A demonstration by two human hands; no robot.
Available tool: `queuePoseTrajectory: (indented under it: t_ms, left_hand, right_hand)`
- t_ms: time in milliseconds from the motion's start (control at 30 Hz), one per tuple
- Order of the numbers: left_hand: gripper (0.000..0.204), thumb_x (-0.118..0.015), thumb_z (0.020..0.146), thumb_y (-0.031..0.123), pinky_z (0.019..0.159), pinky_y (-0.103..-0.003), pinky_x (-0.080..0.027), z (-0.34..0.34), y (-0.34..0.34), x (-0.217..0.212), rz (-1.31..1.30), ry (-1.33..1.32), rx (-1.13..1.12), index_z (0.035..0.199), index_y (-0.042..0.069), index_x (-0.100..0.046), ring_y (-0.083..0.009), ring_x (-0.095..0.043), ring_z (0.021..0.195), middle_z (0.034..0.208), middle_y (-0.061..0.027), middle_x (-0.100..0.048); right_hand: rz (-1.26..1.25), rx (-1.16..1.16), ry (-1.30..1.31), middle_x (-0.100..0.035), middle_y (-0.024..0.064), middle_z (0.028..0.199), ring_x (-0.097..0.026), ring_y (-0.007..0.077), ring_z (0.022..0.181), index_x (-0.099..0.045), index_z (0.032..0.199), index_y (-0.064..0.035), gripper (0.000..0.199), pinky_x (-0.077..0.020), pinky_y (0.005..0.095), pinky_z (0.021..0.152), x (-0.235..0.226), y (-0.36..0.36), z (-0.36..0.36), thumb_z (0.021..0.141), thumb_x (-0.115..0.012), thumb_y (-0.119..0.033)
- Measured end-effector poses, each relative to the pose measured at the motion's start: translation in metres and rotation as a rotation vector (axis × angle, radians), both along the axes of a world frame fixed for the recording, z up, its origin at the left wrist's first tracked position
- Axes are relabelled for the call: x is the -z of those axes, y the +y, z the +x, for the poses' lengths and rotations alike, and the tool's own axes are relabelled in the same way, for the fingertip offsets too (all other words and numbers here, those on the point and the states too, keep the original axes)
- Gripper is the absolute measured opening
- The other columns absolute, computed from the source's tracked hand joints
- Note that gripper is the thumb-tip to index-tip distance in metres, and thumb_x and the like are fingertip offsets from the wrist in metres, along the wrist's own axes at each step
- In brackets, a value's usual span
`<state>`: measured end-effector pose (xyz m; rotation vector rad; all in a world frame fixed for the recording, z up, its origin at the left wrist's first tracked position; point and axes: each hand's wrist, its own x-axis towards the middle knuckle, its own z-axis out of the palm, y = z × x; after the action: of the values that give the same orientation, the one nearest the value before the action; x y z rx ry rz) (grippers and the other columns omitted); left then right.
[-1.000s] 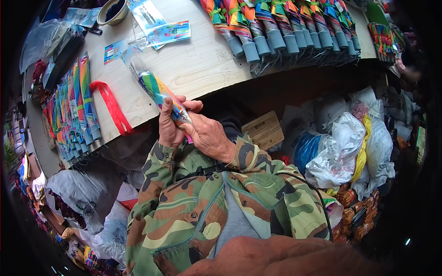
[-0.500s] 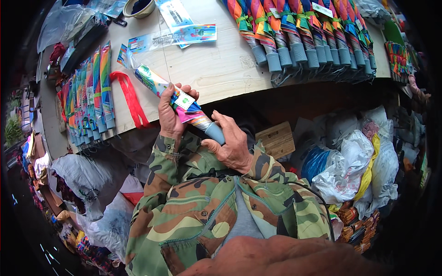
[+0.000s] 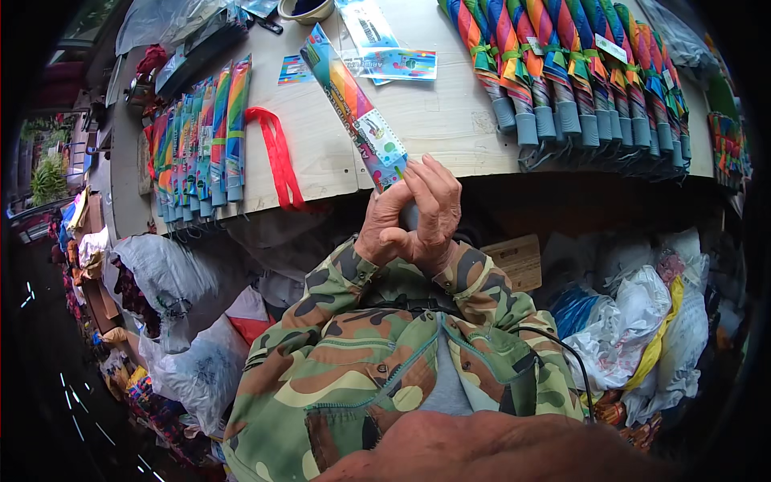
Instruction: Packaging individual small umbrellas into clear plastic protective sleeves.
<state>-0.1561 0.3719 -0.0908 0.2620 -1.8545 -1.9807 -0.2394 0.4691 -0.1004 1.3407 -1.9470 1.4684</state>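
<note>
A folded rainbow umbrella (image 3: 345,96) in a printed clear sleeve slants up and to the left over the table's front edge. My left hand (image 3: 382,222) is closed round its lower end. My right hand (image 3: 434,209) presses against the same end from the right, its fingers bent over the sleeve's edge and its thumb near my left hand. A bit of the grey handle shows between the hands; the rest of that end is hidden.
Left on the table (image 3: 321,153) stand several sleeved umbrellas (image 3: 197,145) beside a red ribbon (image 3: 277,157). Unsleeved umbrellas (image 3: 574,72) with grey handles lie at the right. Flat printed sleeves (image 3: 401,63) and a bowl (image 3: 307,10) are at the back. Stuffed bags (image 3: 618,321) flank me below.
The umbrella has turned more upright, and the sleeve now covers it down to my hands. My hands have come together at its lower end. The whole view has shifted somewhat.
</note>
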Motion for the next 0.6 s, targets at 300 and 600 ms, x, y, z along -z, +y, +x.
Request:
queuePoseTrajectory:
  t_ms: [300,600]
  left_hand:
    - [0.031,-0.067,0.103,0.030,0.086,-0.031,-0.054,0.024,-0.052,-0.019,-0.392,-0.262,-0.108,0.111,0.001,-0.074,-0.0125,-0.066,0.092,0.101,-0.0037,-0.073]
    - [0.056,-0.071,0.099,0.049,0.078,-0.046,-0.053,0.069,-0.201,-0.024,-0.702,-1.081,-0.574,0.092,-0.007,-0.075,-0.0350,-0.072,0.079,0.088,-0.0227,-0.077]
  right_hand:
    - [0.039,-0.152,-0.124,-0.064,0.0228,0.143,-0.060,0.0482,0.134,-0.057,0.148,0.0005,0.080,-0.0477,0.0564,0.112,0.009,-0.041,0.013,0.102,-0.067,-0.064]
    - [0.316,-0.082,-0.061,-0.065,0.0180,0.128,-0.060,0.0425,0.126,-0.062,0.138,-0.0009,0.073,-0.0479,0.0546,0.107,0.033,-0.011,-0.010,0.094,-0.078,-0.056]
